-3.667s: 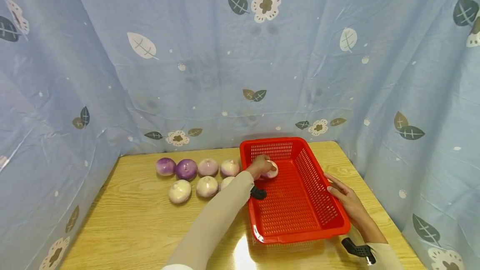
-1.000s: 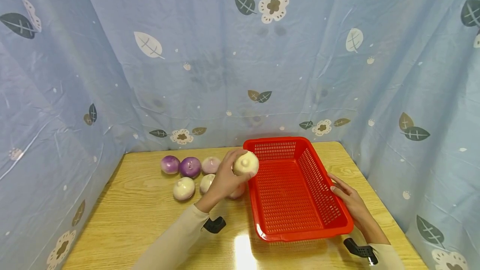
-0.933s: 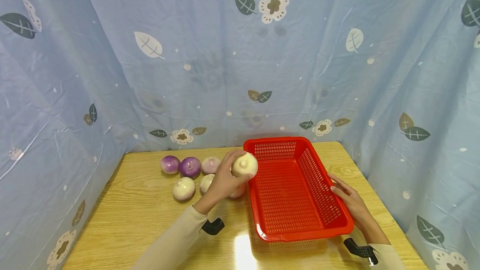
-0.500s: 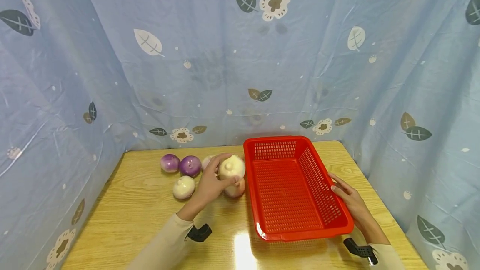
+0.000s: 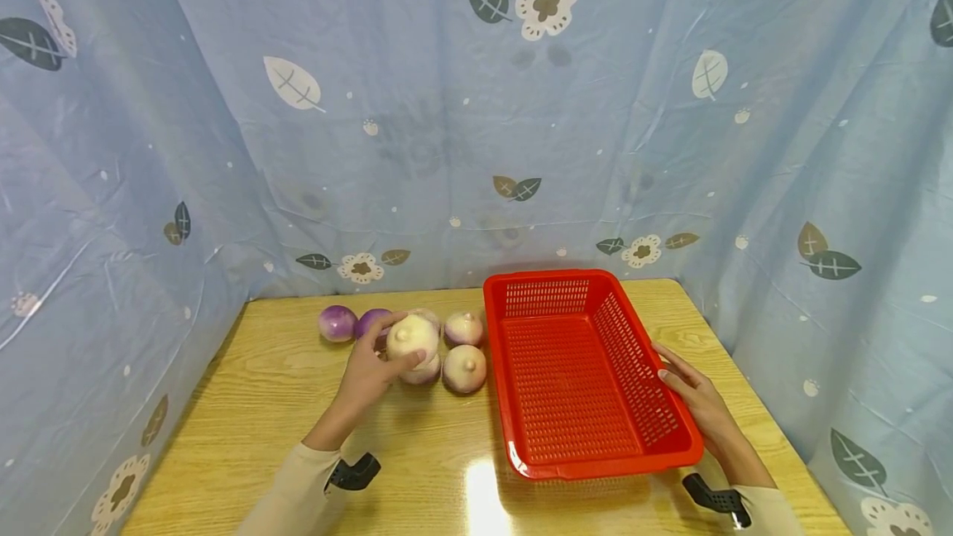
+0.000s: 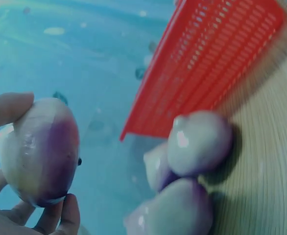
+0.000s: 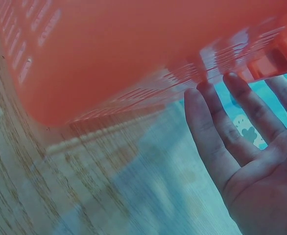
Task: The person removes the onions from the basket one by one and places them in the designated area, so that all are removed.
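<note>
My left hand (image 5: 365, 370) grips a whitish, purple-tinged onion (image 5: 412, 337) between thumb and fingers, raised over the onions on the table. In the left wrist view the held onion (image 6: 48, 152) shows its purple side. Beneath and beside it are a pale onion (image 5: 464, 369), another pale onion (image 5: 464, 327) and a partly covered one (image 5: 422, 372). To the right stands a red plastic basket (image 5: 566, 387). Its right side is touched by my right hand (image 5: 696, 399), whose fingers (image 7: 204, 129) are fairly straight with tips against the basket wall in the right wrist view.
Two purple onions sit at the back left, one whole in view (image 5: 337, 323), the other partly behind my left hand. The wooden table (image 5: 246, 420) is enclosed by a blue patterned curtain (image 5: 417, 147) at the back and sides.
My left hand was inside the basket at an onion, then lifted a whitish onion at its left rim. It has since carried that onion left over the others. The right hand stays at the basket.
</note>
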A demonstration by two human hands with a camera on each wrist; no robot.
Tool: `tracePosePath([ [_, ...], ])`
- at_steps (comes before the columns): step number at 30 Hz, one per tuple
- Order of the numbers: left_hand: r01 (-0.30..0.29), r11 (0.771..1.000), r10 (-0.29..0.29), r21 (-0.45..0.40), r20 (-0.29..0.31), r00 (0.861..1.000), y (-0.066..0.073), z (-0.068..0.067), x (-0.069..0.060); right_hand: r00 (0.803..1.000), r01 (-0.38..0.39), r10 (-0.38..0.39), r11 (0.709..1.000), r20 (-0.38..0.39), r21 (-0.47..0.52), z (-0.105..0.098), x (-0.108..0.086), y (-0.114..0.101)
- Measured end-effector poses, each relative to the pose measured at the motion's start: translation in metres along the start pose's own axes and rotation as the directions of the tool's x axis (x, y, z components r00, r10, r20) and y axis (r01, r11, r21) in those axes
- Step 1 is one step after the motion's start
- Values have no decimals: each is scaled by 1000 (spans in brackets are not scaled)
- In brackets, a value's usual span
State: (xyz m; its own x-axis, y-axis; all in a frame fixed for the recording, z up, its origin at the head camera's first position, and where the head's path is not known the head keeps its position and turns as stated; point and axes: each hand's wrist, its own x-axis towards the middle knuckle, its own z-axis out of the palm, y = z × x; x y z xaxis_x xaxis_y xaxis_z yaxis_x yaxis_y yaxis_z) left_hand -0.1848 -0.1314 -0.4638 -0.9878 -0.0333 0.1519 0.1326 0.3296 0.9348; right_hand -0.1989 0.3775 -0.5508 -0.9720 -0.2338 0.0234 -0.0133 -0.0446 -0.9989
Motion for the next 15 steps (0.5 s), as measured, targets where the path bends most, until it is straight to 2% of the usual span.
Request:
tracePosePath([
  [8,55,998,-54,25,-50,997,-11,-28,-1,1000,8,-8,1000,-7,-14,0,-1,-1],
  [15,82,989,-69,122,-106,992,-25,-49,-1,1000,-4,4,1000,-3,3,0,0,0],
])
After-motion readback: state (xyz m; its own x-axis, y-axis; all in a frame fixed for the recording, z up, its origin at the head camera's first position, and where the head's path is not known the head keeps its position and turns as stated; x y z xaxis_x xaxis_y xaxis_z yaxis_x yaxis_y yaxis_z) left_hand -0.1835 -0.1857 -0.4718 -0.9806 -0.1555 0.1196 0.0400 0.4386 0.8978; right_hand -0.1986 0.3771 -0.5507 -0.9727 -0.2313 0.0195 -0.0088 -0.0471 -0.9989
